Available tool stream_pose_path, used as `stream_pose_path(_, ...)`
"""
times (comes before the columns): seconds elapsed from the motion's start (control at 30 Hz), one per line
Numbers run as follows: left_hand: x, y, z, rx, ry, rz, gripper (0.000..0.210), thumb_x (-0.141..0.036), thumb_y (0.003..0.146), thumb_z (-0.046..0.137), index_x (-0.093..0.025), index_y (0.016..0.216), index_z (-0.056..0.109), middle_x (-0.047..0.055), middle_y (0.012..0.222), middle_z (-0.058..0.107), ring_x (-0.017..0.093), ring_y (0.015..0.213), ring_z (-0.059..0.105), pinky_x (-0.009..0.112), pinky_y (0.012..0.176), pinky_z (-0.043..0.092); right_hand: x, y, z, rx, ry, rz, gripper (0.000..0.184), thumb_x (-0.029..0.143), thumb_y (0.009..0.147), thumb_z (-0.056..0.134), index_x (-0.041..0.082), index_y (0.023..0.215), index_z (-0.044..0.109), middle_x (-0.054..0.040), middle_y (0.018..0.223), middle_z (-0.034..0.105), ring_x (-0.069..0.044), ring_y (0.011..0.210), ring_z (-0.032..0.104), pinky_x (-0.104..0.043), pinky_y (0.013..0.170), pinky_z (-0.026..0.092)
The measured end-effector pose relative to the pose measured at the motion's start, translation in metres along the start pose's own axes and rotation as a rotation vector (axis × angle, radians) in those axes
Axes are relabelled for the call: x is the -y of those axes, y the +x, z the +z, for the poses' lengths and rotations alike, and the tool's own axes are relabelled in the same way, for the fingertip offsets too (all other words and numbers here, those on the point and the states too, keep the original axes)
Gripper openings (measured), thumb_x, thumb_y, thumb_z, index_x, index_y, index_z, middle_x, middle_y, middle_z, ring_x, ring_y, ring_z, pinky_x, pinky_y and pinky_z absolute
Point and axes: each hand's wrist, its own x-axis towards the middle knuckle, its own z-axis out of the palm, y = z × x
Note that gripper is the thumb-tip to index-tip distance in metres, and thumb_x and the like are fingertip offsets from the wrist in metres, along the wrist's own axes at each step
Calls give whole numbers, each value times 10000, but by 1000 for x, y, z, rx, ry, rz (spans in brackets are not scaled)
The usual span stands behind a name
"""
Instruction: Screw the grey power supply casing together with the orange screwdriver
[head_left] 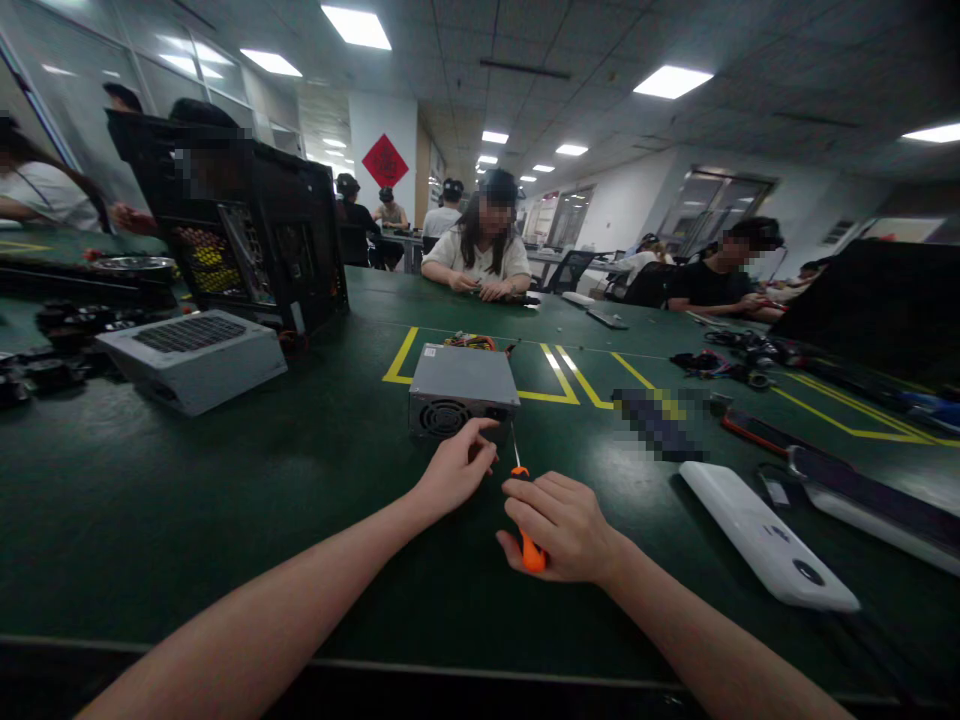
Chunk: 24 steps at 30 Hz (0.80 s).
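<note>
A grey computer power supply [466,375] sits on the green table in front of me, its fan grille and socket side facing me and a bundle of cables behind it. My left hand [459,468] is at its near face, index finger stretched out by the socket and thumb apart from it; whether the fingertip touches the metal I cannot tell. In my right hand [564,525] is a screwdriver [532,552] with an orange and black handle. Its thin shaft points up and away, the tip close to the power supply's near right corner.
Left of me lie a second power supply [196,355] and an open black computer case [259,225]. On the right are a white device [765,535], dark handheld devices and tangled cables [739,350]. Yellow tape [551,397] marks the table. A person [480,240] sits opposite.
</note>
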Motion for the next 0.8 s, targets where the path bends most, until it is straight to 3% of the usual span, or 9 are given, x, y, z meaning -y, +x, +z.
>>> stream_pose_path(0.2,3,0,0,13,242,57,409,-236,831,399,-218,1240,394,-12,784,582,105,651,544,237,670,439,-2,-3,3,25,7,17,126,260,747,530,139,768,557,-75,808,645,-146,626,568,-264,539,420)
stream_pose_path(0.57,4,1,1,47,369,79,502,-241,835,387,-213,1329,298,6,837,606,121,710,544,251,713,424,-5,-1,2,8,18,38,139,269,739,532,140,784,556,-83,825,648,-154,651,575,-265,545,427)
stream_pose_path(0.8,6,2,1,93,369,86,545,-237,824,394,-184,1348,254,3,809,612,131,715,548,251,701,421,-5,-1,-1,-7,150,110,410,488,764,415,117,872,552,-143,899,627,-199,683,575,-324,567,439)
